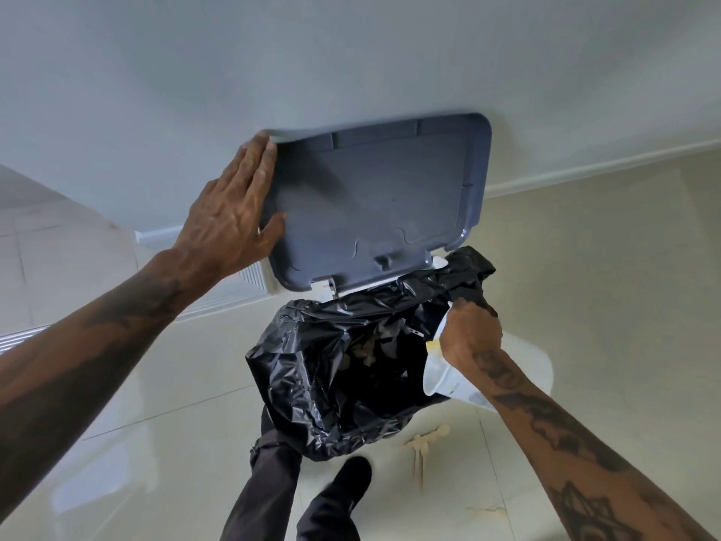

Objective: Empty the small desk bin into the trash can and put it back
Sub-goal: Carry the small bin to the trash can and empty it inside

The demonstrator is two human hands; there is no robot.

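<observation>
The trash can [343, 365] stands on the floor against the wall, lined with a crumpled black bag; some scraps lie inside. Its grey lid [374, 201] is swung up against the wall. My left hand [234, 212] rests flat on the lid's left edge, thumb on the inner face, fingers over the rim. My right hand [470, 333] grips the small white desk bin [444, 376] by its rim. The bin is tipped on its side with its mouth toward the can's right edge. I cannot see into the bin.
My foot in a black shoe [343, 490] and a dark trouser leg [269, 486] are at the can's front. A white vent grille [249, 275] sits low on the wall to the left. Pale glossy floor tiles surround the can, with a stain [421, 451] at the right.
</observation>
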